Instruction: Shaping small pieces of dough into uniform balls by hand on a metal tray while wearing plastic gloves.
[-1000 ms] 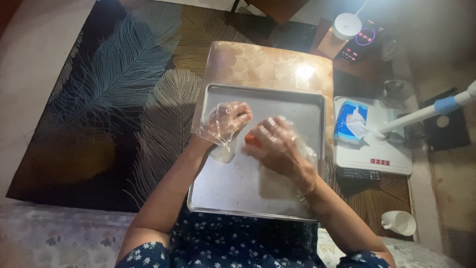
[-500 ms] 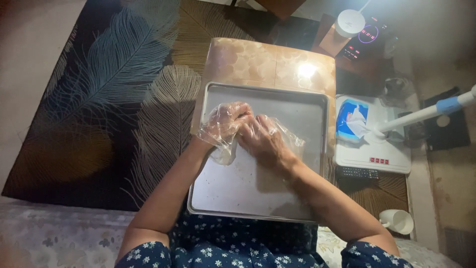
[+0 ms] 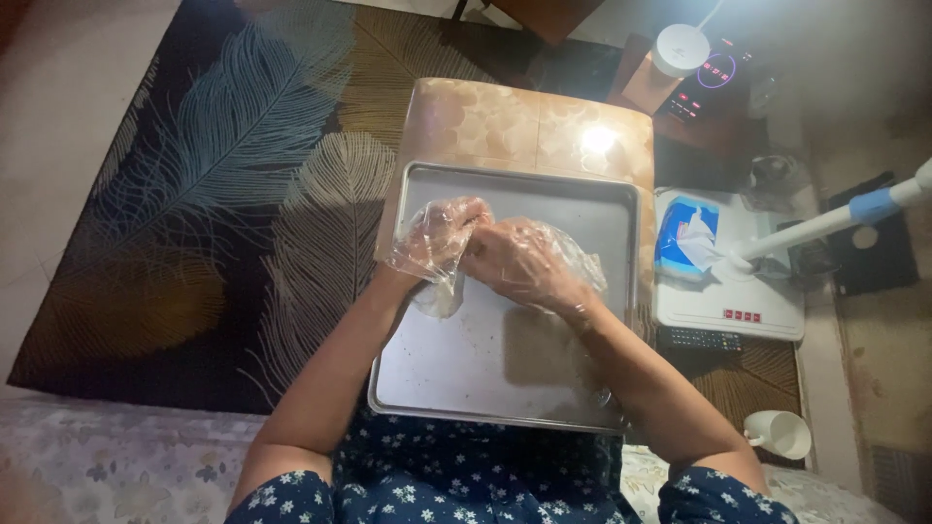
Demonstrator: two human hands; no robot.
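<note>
- Left hand (image 3: 442, 238) and right hand (image 3: 519, 262), both in loose clear plastic gloves, now pressed together over the upper middle of the metal tray (image 3: 544, 388); fingers curled inward and meeting
- A second ago the hands were slightly apart, with a small orange piece showing between them near the right hand; half a second ago they had drawn close; now they touch and the orange piece is out of sight, likely enclosed between the palms, though I cannot tell for certain
- Judged from this: the work in hand looks like pressing or shaping something small between the gloved palms, and it has gone from handling in the open to full enclosure
- A slack fold of the left glove hangs just below the left hand, close to the tray surface
- Tray lies directly under both hands on a small tan tabletop (image 3: 505, 121); tray bed looks bare apart from faint specks
- Well to the right of the right hand: a white box (image 3: 728, 301) bearing a blue tissue pack (image 3: 684, 233); a white cup (image 3: 782, 434) lies near the right elbow
- Feather-patterned rug (image 3: 214, 194) spreads to the left of the left hand
</note>
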